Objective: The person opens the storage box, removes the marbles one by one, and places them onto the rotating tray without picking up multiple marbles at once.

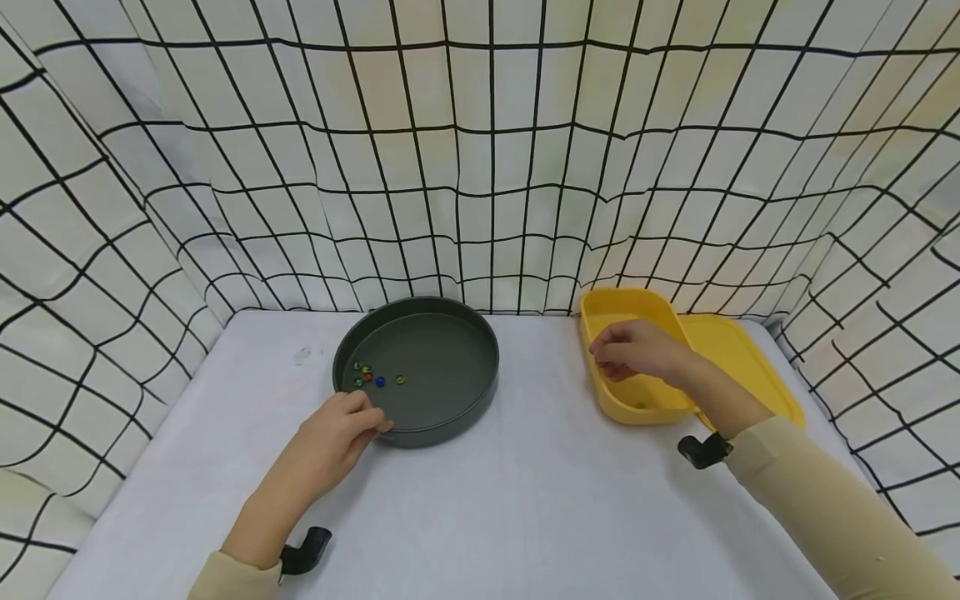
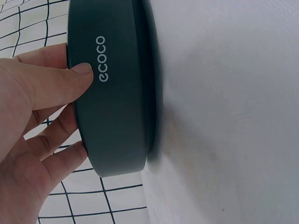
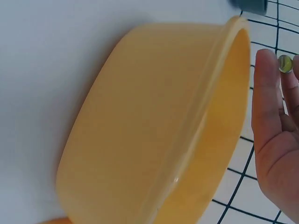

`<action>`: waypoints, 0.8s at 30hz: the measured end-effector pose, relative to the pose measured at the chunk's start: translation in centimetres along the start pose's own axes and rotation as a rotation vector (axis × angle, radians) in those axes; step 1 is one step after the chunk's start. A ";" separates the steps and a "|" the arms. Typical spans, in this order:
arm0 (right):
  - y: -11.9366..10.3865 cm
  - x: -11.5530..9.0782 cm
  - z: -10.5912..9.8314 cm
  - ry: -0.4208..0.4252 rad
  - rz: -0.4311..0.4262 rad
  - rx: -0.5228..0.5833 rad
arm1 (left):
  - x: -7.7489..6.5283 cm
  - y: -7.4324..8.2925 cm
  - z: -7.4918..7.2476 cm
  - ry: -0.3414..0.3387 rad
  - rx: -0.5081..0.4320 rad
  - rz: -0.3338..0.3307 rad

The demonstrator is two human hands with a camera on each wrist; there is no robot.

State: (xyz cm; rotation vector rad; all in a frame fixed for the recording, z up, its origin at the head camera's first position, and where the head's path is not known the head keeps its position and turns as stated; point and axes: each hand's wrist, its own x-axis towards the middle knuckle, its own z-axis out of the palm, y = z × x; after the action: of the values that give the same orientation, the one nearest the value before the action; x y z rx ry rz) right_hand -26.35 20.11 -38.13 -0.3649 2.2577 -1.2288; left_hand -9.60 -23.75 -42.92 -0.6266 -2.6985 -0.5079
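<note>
My left hand (image 1: 330, 446) grips the near-left rim of a round dark green pan (image 1: 442, 346). In the left wrist view the thumb (image 2: 83, 74) presses the pan's outer wall beside white "ecoco" lettering, with fingers over the rim. Several small glass marbles lie towards the left of the pan, a blue marble (image 1: 380, 382) among them. Above the yellow container (image 1: 633, 304), my right hand (image 1: 637, 350) pinches a clear yellow-green marble (image 3: 285, 64) between thumb and finger, best seen in the right wrist view. A small greenish marble (image 1: 641, 405) lies on the container's floor, near its front end.
A flat yellow lid (image 1: 742, 367) lies on the table right of the container, partly behind the right forearm. White cloth (image 1: 525, 500) covers the table. White walls with a black grid net (image 1: 480, 167) enclose its back and sides.
</note>
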 end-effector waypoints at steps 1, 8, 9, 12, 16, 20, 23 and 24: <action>-0.1 0.0 0.1 -0.008 -0.006 0.017 | 0.0 0.0 0.0 0.001 0.000 0.001; -1.0 0.1 1.3 -0.058 -0.038 0.107 | 0.0 0.2 -0.1 -0.002 0.004 -0.005; -1.2 0.1 1.5 -0.063 -0.041 0.115 | 0.0 0.2 -0.1 0.001 0.003 -0.003; -1.6 0.3 2.1 -0.077 -0.054 0.137 | 0.0 0.1 0.0 0.005 0.007 -0.005; -2.1 0.7 3.0 -0.087 -0.065 0.177 | 0.0 0.2 0.0 0.013 0.007 -0.002; -2.7 1.2 3.9 -0.101 -0.076 0.197 | 0.0 0.2 0.0 0.025 0.000 0.009; -3.1 1.7 4.6 -0.107 -0.079 0.203 | 0.0 0.2 0.0 0.027 -0.002 0.007; -3.2 1.8 4.8 -0.109 -0.081 0.204 | 0.0 0.2 0.0 0.027 -0.004 0.005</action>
State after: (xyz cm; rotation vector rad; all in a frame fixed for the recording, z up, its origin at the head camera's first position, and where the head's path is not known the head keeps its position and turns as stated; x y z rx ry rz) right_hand -25.14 14.15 -38.17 -0.4379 2.0213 -1.4306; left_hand -9.48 -23.57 -42.88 -0.6232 -2.6711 -0.5164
